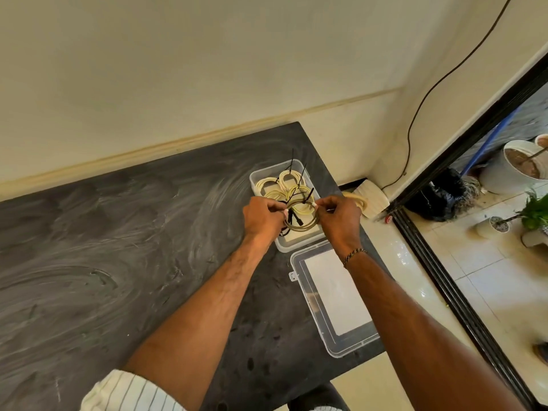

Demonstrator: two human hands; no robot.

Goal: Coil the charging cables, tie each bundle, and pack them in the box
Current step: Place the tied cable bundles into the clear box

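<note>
Two hands, left hand (pixel 262 216) and right hand (pixel 339 216), pinching one round tan cable coil (pixel 301 219), three white coils in box (pixel 255 180) at twelve o'clock

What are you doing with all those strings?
Those are charging cables. A person holds one coiled cable above a clear plastic box on a dark table. The left hand pinches one side of the coil, and the right hand pinches the other. Several pale coiled bundles already lie in the box, with black ties sticking up from them. The box's lid lies on the table just beside it.
</note>
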